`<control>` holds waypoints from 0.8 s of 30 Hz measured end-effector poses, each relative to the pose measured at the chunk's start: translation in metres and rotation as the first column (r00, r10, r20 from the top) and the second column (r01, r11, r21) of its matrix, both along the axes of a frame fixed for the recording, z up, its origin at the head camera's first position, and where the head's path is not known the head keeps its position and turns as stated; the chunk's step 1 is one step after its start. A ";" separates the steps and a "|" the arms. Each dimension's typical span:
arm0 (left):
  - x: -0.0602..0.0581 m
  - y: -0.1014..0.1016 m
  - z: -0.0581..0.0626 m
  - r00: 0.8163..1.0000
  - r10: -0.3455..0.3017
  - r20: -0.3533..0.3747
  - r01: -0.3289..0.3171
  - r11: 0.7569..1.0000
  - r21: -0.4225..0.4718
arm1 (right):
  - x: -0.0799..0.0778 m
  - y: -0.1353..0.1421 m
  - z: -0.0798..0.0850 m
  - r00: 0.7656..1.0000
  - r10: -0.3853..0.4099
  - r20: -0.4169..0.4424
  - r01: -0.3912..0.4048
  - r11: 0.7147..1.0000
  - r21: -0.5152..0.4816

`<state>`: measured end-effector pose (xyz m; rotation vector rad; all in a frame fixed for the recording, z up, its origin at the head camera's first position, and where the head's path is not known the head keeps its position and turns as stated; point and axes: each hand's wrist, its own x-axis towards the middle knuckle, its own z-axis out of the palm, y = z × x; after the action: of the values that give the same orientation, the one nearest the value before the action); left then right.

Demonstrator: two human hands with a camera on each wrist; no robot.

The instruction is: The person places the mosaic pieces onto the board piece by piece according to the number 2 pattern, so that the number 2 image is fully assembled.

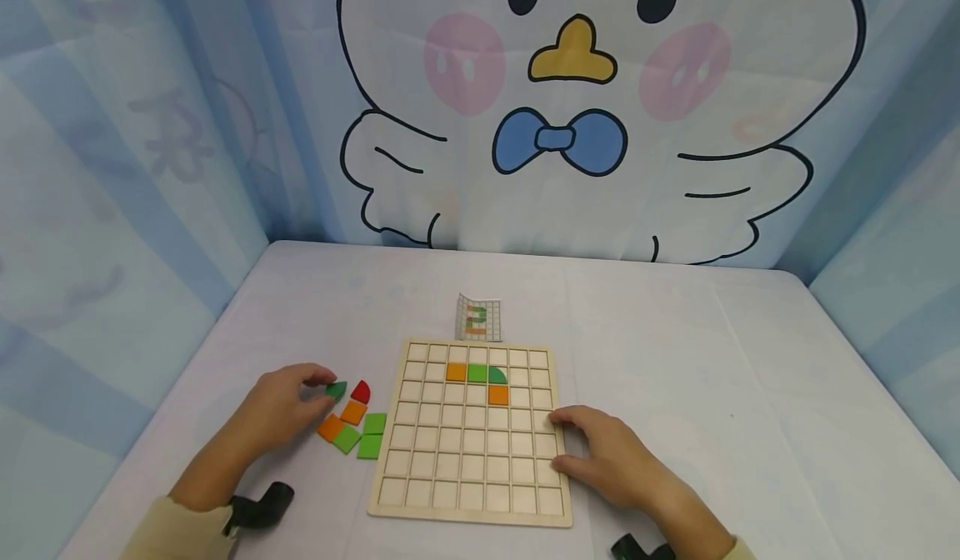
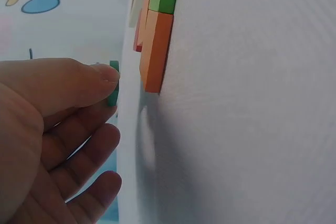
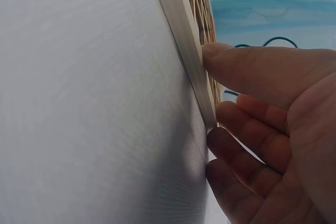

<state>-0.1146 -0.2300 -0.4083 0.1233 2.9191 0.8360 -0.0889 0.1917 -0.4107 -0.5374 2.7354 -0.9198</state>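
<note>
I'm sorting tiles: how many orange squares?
4: on the grid board, one orange square beside a green square, one below the green quarter-circle; left of the board, one near the red quarter-circle, one beside another green square. The left hand may hide more.

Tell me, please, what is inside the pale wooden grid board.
The pale wooden grid board holds an orange square, a green square and a green quarter-circle in one row, plus a second orange square one row nearer. What lies beneath them is covered.
</note>
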 end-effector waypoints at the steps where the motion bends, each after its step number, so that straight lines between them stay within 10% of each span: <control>1: 0.000 0.001 0.001 1.000 0.002 0.000 -0.002 1.000 0.001 | 0.000 0.000 0.000 1.000 -0.001 0.000 0.001 1.000 0.001; 24: -0.005 0.033 0.016 0.999 -0.026 0.048 0.025 0.999 0.027 | 0.000 0.000 -0.001 1.000 0.008 -0.008 -0.008 1.000 0.001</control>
<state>-0.1194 -0.1969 -0.3927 0.1407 2.8565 0.8612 -0.0890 0.1914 -0.4122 -0.5526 2.7382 -0.9166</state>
